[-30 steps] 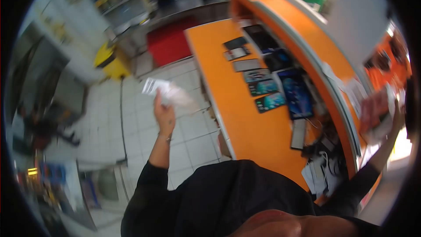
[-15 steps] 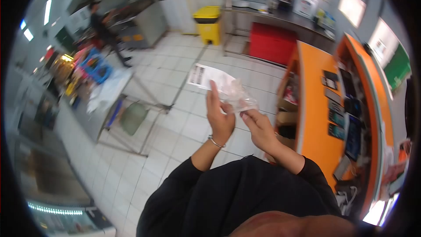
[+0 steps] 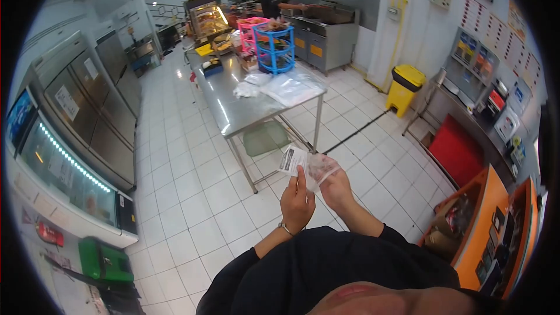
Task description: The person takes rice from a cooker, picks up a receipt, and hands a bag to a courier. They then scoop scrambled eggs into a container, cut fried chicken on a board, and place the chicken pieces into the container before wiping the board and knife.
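Observation:
In front of my body, a white printed paper slip point(image 3: 293, 161) with a dark block on one edge overlaps a clear plastic bag point(image 3: 318, 174). My left hand point(image 3: 297, 203) grips the slip near its lower edge, with the index finger stretched up along it. On the other side, my right hand point(image 3: 337, 189) holds the bag, its fingers partly behind the clear plastic. Both hands are close together, over the tiled floor in this view.
A steel table point(image 3: 233, 118) ahead carries plastic bags point(image 3: 286, 87) and a blue rack point(image 3: 275, 49). Beyond it, a person point(image 3: 271, 0) stands at a stove. A yellow bin point(image 3: 403, 92) stands right of it, an orange counter point(image 3: 475, 221) nearer. Fridges line the left.
My view has swung left, bringing the table and fridges further into sight. My right hand has shifted from pinching the bag's lower end to holding it from the side and behind.

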Demonstrator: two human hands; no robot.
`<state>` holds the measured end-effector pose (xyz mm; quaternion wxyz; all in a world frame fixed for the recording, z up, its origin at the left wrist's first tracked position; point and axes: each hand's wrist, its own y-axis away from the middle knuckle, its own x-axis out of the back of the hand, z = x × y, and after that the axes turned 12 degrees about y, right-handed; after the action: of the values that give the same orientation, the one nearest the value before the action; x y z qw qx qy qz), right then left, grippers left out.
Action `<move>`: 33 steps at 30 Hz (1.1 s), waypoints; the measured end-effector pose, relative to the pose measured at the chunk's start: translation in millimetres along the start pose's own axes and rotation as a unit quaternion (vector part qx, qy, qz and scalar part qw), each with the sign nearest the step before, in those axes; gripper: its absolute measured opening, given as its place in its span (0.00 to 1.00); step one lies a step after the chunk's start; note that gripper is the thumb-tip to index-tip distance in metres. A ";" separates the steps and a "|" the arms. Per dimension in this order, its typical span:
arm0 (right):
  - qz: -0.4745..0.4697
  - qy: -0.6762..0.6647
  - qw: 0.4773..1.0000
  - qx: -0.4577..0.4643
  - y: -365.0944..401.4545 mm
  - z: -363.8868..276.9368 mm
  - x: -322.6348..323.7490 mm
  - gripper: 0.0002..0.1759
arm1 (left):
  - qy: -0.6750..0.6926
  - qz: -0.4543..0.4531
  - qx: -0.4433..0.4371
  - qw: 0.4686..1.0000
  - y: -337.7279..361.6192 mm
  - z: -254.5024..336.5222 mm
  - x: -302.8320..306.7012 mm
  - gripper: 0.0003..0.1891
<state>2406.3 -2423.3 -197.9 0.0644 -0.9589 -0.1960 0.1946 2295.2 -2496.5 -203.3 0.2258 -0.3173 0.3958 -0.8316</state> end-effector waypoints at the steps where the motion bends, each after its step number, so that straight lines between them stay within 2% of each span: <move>1: 0.026 -0.007 0.999 -0.027 -14.7 15.0 -15.8 0.20 | -0.002 -0.002 0.018 1.000 -2.2 -17.1 7.0 0.42; 4: -0.023 0.024 0.984 -0.173 -62.4 54.2 -55.2 0.18 | -0.019 0.013 0.023 0.999 -15.4 -75.9 20.1 0.41; 5: -0.048 0.020 0.985 -0.164 -80.9 72.6 -69.6 0.18 | -0.026 0.022 0.026 0.999 -22.4 -96.3 25.0 0.41; 6: -0.068 0.006 0.979 -0.192 -96.0 93.8 -81.4 0.18 | -0.036 0.032 0.031 0.998 -29.2 -116.7 32.6 0.41; 8: -0.115 -0.024 0.963 -0.242 -142.6 128.7 -112.2 0.18 | -0.032 0.031 0.091 0.995 -45.5 -169.6 51.3 0.42; 9: -0.169 0.029 0.949 -0.263 -166.7 133.7 -134.7 0.19 | -0.026 0.030 0.120 0.992 -60.8 -187.7 68.9 0.42; 11: -0.189 0.059 0.953 -0.228 -210.1 144.3 -184.0 0.19 | -0.049 0.038 0.195 0.979 -85.6 -216.0 110.3 0.44; 12: -0.198 0.076 0.955 -0.208 -230.4 151.9 -206.3 0.19 | -0.109 0.047 0.179 0.977 -93.9 -235.1 134.0 0.44; 14: -0.215 0.012 0.966 -0.146 -282.5 200.4 -242.0 0.16 | -0.224 0.069 0.141 0.962 -102.5 -276.1 191.8 0.43; 16: -0.266 -0.046 0.959 -0.088 -335.3 223.5 -278.8 0.15 | -0.316 0.134 0.183 0.921 -93.9 -314.7 244.5 0.37; 17: -0.264 -0.083 0.955 -0.103 -357.5 225.3 -299.0 0.20 | -0.360 0.177 0.186 0.897 -84.8 -333.7 270.9 0.33; 19: -0.331 -0.128 0.932 -0.071 -425.0 284.8 -329.7 0.24 | -0.401 0.260 0.222 0.850 -56.8 -365.6 321.0 0.26; 21: -0.329 -0.093 0.923 -0.178 -458.8 257.8 -367.7 0.34 | -0.376 0.346 0.280 0.813 -38.7 -392.9 353.7 0.22; 23: -0.371 -0.095 0.905 -0.187 -498.2 276.9 -390.7 0.40 | -0.330 0.429 0.327 0.775 -32.2 -421.1 383.9 0.21; 25: -0.405 -0.047 0.890 -0.204 -541.7 291.7 -405.9 0.47 | -0.300 0.441 0.350 0.770 -32.6 -471.8 416.5 0.20; 26: -0.385 -0.037 0.895 -0.220 -559.0 298.9 -410.4 0.47 | -0.283 0.448 0.369 0.764 -32.1 -499.3 426.7 0.20; 27: -0.367 -0.027 0.899 -0.237 -574.3 301.9 -418.0 0.47 | -0.156 0.505 0.374 0.762 -37.7 -537.0 441.1 0.20; 28: -0.353 -0.014 0.901 -0.250 -595.5 303.9 -424.5 0.46 | -0.120 0.502 0.355 0.780 -69.9 -560.6 449.8 0.21; 30: -0.315 -0.031 0.935 -0.161 -639.6 328.1 -420.7 0.46 | 0.002 0.495 0.330 0.804 -143.5 -617.0 463.8 0.23; 31: -0.302 -0.042 0.944 -0.125 -657.4 345.2 -416.3 0.45 | -0.008 0.471 0.298 0.830 -178.6 -651.4 470.9 0.23; 33: -0.230 -0.029 0.964 -0.133 -687.3 321.2 -431.6 0.47 | 0.073 0.439 0.302 0.843 -246.0 -721.2 484.9 0.20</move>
<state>1671.5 -1952.4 -204.7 -0.0263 -0.8822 -0.4367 0.1742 1417.2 -2285.2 -186.7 0.6221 0.0353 0.2383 -0.7450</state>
